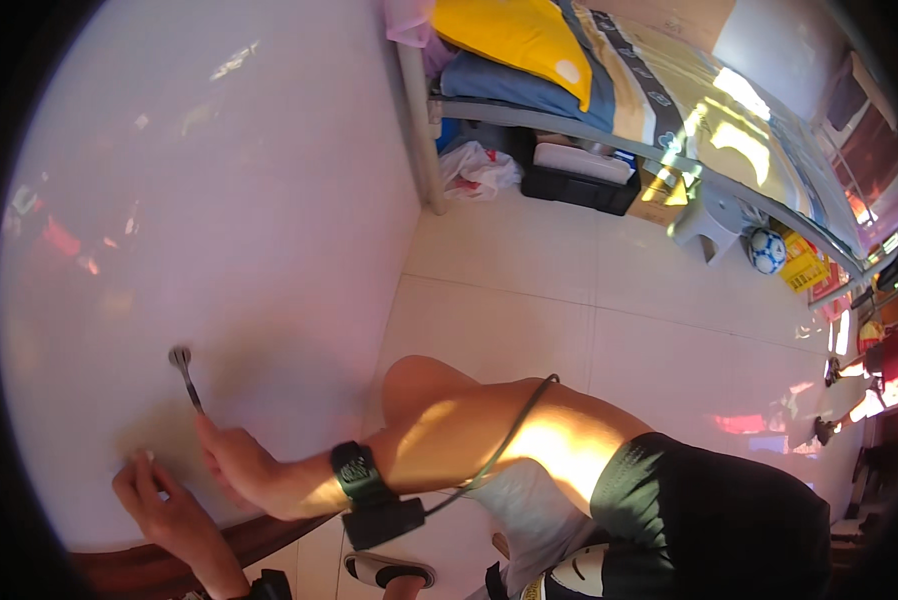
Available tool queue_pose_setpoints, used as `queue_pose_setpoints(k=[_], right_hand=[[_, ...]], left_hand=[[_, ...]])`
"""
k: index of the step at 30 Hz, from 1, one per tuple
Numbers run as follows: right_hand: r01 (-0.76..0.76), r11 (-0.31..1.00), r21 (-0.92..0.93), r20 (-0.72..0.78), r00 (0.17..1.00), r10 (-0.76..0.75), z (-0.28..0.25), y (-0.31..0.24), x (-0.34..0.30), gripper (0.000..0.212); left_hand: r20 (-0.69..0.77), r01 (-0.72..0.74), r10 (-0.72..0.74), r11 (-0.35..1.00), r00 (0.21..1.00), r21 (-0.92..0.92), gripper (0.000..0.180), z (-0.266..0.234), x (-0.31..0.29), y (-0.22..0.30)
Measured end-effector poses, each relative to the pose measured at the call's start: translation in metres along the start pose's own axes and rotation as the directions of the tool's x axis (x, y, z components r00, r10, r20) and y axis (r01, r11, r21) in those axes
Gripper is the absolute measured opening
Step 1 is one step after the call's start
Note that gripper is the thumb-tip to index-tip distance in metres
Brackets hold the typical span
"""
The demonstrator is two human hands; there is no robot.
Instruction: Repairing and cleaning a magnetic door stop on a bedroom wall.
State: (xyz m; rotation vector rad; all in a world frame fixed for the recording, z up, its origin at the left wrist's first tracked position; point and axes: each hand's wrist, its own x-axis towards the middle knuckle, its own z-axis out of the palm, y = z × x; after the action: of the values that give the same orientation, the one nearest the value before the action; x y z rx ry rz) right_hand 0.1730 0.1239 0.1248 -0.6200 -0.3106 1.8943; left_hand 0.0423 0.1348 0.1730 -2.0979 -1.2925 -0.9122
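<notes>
Item: one hammer-like tool [188, 382], slim dark shaft with a small rounded metallic head, located at the lower left of the frame, in front of the pale wall [269, 200]; whether the head touches the wall cannot be told. Holder: the right hand [237, 462], fingers wrapped closely about the lower shaft, the grip end hidden within the fist; a black wristband [353, 474] sits behind it. Companion: the left hand [159, 505], just beside and below, near the wall, fingers bent and thumb drawn toward the forefinger; whether a small piece is pinched there cannot be told. Handling, by judgement: light to moderate overall, weight probably gathered at the head; stiff, unlikely to bend or break; shaft perhaps slick if smooth, and thin enough to twist in a loose fist. Recommended hold: low on the shaft, opposite the head, thumb closed over the fingers, as the right hand appears to have it; a grip nearer the head would give more control and less swing. Caution: wall face likely hard and easily marked; fingers of the left hand lie near the tool.
</notes>
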Motion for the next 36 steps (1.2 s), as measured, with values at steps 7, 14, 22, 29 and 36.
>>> queue_pose_setpoints(k=[7, 14, 22, 29, 36], right_hand=[[0.091, 0.988, 0.124, 0.154, 0.982, -0.110, -0.018, -0.048, 0.019, 0.056], [-0.053, 0.968, -0.246, -0.113, 0.993, 0.025, -0.025, 0.057, -0.005, 0.055], [0.048, 0.993, 0.104, -0.007, 0.999, -0.048, -0.031, -0.011, 0.013, 0.054], [-0.141, 0.987, 0.079, 0.033, 0.990, 0.139, -0.016, 0.015, -0.005, 0.053], [-0.134, 0.991, 0.000, -0.036, 0.990, 0.134, -0.027, 0.002, -0.012, 0.054]], left_hand=[[0.358, -0.070, 0.089, 0.995, 0.929, -0.067, 0.014, 0.043, -0.115, -0.008], [0.564, 0.417, -0.277, 0.899, 0.778, -0.133, 0.016, 0.050, -0.187, 0.015], [0.407, 0.295, -0.124, 0.872, 0.905, -0.390, 0.021, 0.025, -0.211, 0.031], [0.489, 0.484, -0.267, 0.780, 0.830, -0.396, 0.021, -0.001, -0.213, 0.029], [0.517, 0.558, -0.324, 0.726, 0.793, -0.401, 0.021, 0.002, -0.214, 0.036]])
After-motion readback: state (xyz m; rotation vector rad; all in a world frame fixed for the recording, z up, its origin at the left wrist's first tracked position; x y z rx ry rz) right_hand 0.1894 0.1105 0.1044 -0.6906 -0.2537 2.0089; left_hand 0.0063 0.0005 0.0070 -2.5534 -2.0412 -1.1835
